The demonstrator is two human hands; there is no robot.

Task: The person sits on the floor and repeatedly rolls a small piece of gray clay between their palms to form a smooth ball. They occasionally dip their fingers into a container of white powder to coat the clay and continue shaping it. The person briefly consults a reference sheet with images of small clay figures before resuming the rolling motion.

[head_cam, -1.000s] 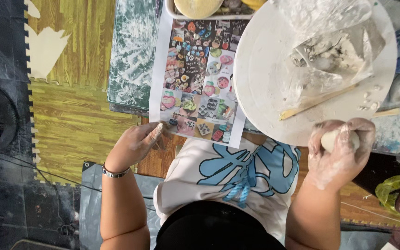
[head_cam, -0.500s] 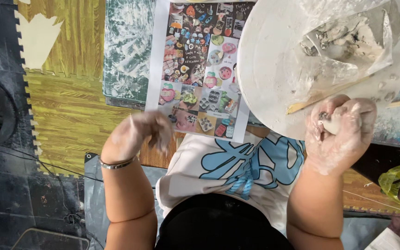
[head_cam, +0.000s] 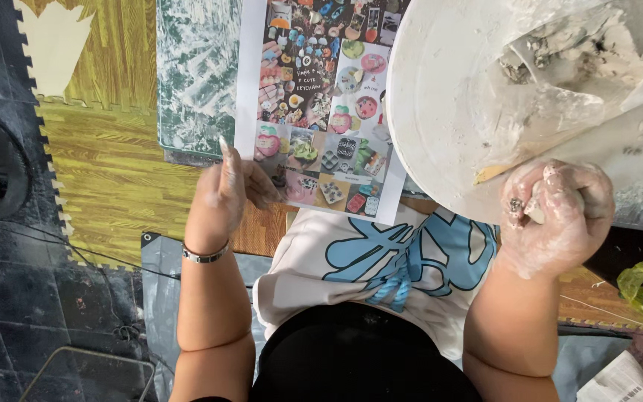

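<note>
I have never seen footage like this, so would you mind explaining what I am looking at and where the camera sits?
There is no machine here: a camera worn on a person's head looks straight down at their own two bare hands and lap. The left hand, with a bracelet on its wrist, touches the lower corner of a printed sheet of small colourful pictures. The right hand, coated in pale clay, is closed around a small lump of clay. Above it lies a round white board carrying a crumpled clear plastic bag with clay inside. Yellow-green foam mats cover the floor.
</note>
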